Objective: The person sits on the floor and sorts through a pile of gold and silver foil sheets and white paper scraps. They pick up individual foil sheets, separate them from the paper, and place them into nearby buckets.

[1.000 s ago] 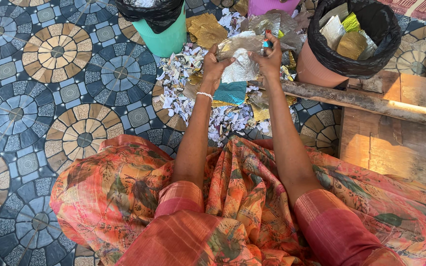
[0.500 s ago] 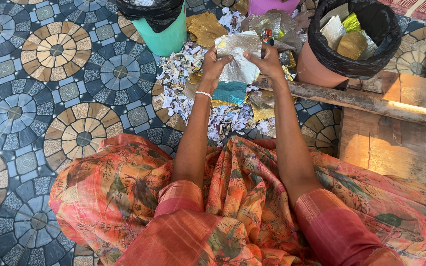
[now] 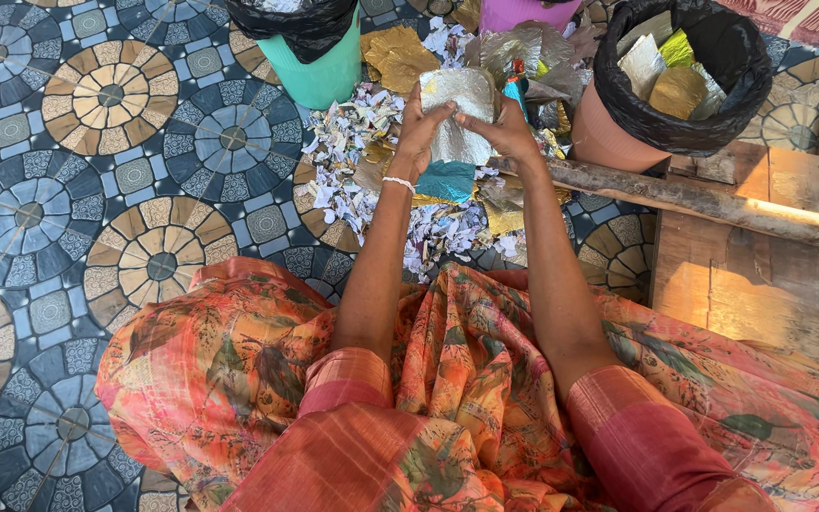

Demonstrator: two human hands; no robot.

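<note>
A: What are the hands doing?

B: Both are pinching one crinkled silver foil sheet (image 3: 462, 114), held up at about twelve o'clock from the person's lap. The left hand (image 3: 421, 128), a white bangle (image 3: 394, 181) sitting at its wrist, is gripping the sheet's left edge with fingers curled tight over it. The right hand (image 3: 497, 123) is closing thumb and fingers on the right edge, so the two hands are almost touching across the foil.

A: And what is lying under it?

B: A teal foil piece (image 3: 445, 178) is resting just below the silver sheet, on a heap of white shredded paper scraps (image 3: 343, 161) spread over the patterned blue-and-tan tiled floor (image 3: 97, 190).

A: Anything else nearby?

B: At eleven o'clock a green plastic bucket lined with a black bag (image 3: 310, 47) is standing. At one o'clock a terracotta pot lined with a black bag (image 3: 680, 81) is holding gold and silver foil pieces. A rough wooden stick (image 3: 713, 199) is lying at two o'clock across a low wooden plank board (image 3: 751, 275). Crumpled gold foil (image 3: 398, 57) is sitting between the bucket and the hands.
</note>
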